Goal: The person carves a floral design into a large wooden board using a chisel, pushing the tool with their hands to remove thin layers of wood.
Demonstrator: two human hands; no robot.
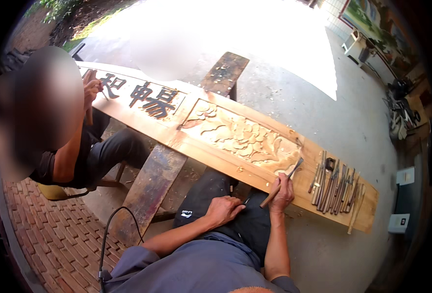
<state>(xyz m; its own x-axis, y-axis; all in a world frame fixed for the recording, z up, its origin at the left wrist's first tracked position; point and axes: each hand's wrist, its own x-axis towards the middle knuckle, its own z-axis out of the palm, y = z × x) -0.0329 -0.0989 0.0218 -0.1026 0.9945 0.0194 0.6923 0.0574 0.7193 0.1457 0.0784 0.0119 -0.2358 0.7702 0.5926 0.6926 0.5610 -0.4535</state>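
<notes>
A long wooden panel (255,173) runs from upper left to lower right. Its middle section bears a carved floral relief (242,136). My right hand (283,191) grips a wooden-handled chisel (280,183), whose blade touches the lower right corner of the relief. My left hand (223,210) rests on my lap over dark trousers, fingers curled, holding nothing. Several chisels (334,185) lie in a row on the panel's right end.
Another person (74,146) sits at the left, a hand (92,90) working at the panel's dark-lettered end. A weathered plank (152,180) crosses under the panel. A black cable (109,229) runs over the brick paving. White boxes (400,222) stand at the right.
</notes>
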